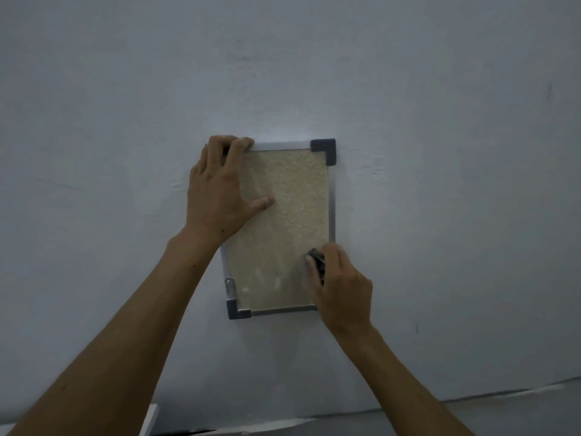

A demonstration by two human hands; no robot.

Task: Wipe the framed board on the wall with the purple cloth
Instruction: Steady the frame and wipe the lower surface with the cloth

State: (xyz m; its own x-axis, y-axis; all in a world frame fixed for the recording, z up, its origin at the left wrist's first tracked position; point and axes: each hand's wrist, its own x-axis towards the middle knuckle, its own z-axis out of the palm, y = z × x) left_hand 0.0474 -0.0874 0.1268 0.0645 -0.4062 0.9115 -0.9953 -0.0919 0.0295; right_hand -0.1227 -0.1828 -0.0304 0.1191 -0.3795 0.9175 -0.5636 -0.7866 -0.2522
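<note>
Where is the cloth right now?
In the head view, the cloth is bunched in the right hand, against the framed board at its lower right edge.

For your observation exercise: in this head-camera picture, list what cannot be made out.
- Purple cloth: mostly hidden in the right hand; colour unclear, blurred.
- Framed board: upper-left corner covered by the left hand, lower-right corner by the right hand.
- Both arms: cut off by the bottom edge.

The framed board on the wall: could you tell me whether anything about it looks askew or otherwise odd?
The framed board hangs slightly tilted, its top leaning right. Pale smears mark its lower surface. The left hand steadies the top-left corner while the right hand grips a dark wad, presumably the cloth, at the lower right.
</note>
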